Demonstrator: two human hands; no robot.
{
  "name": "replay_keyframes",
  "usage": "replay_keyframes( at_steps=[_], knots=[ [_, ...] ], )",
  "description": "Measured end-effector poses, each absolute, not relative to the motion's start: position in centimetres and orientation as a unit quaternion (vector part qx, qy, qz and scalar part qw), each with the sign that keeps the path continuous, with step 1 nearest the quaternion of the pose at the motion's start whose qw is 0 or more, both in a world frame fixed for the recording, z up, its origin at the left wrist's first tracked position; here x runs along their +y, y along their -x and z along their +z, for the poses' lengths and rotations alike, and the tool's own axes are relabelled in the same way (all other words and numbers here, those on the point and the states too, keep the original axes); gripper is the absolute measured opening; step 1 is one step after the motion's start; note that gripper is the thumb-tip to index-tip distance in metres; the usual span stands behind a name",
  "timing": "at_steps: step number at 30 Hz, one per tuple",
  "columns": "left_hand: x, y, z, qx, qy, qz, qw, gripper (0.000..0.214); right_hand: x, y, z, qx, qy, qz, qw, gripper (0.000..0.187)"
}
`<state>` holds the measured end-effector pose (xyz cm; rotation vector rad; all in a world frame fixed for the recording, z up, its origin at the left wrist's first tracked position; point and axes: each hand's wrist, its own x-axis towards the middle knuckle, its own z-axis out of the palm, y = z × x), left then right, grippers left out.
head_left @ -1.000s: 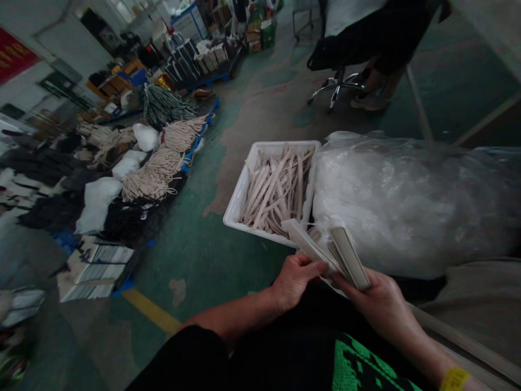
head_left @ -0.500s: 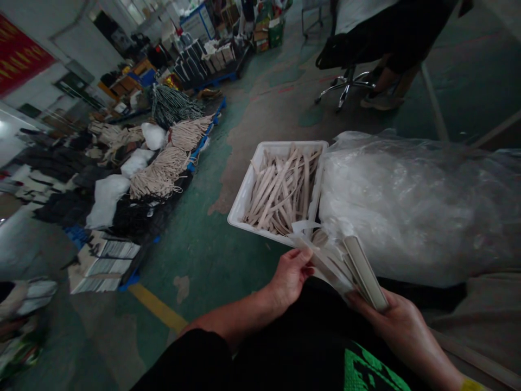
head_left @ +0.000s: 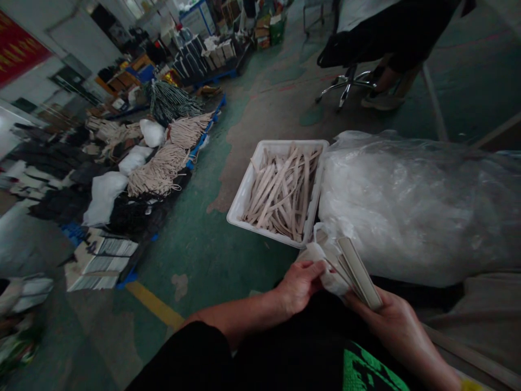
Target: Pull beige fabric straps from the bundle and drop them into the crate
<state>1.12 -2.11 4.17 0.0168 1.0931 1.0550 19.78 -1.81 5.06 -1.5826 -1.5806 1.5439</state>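
Near the white tray (head_left: pixel 245 190) of pale strips (head_left: pixel 280 190), the left hand (head_left: pixel 299 287) pinched a crumpled white sheet (head_left: pixel 336 283), while the right hand (head_left: pixel 394 315) gripped some flat beige pieces (head_left: pixel 360 274)

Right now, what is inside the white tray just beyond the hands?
The white tray holds a crisscrossed heap of flat beige strips. They cover its bottom, so anything beneath them cannot be seen.
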Motion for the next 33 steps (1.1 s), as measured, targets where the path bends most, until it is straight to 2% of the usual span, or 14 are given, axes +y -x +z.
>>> replay_keyframes(
  at_steps=[6,12,14,21,25,30,33],
  knots=[
    [-2.2,-0.9,5.0,0.515,-0.064,0.491,0.7,0.058,-1.5,-19.9,5.1,-0.51,0.599,0.576,0.221,0.037],
    [-1.5,-0.9,5.0,0.531,-0.058,0.505,0.678,0.057,-1.1,-19.7,6.2,-0.488,0.581,0.602,0.249,0.052],
    [-1.5,-1.4,4.9,0.525,-0.059,0.502,0.685,0.057,-0.9,-19.4,6.2,-0.517,0.572,0.588,0.245,0.05],
    [-1.7,-3.0,3.6,0.532,-0.104,0.435,0.719,0.059,-0.6,-18.8,4.7,-0.557,0.597,0.524,0.243,0.051],
    [-1.6,-2.8,3.4,0.56,-0.168,0.392,0.71,0.059,-0.1,-19.4,4.9,-0.529,0.594,0.551,0.253,0.05],
    [-1.7,-2.0,3.8,0.567,-0.25,0.376,0.689,0.059,3.7,-20.7,5.5,-0.458,0.62,0.553,0.316,0.05],
    [-2.1,-2.0,3.9,0.527,-0.242,0.362,0.73,0.061,6.3,-20.0,5.0,-0.517,0.55,0.6,0.265,0.052]
  ],
)
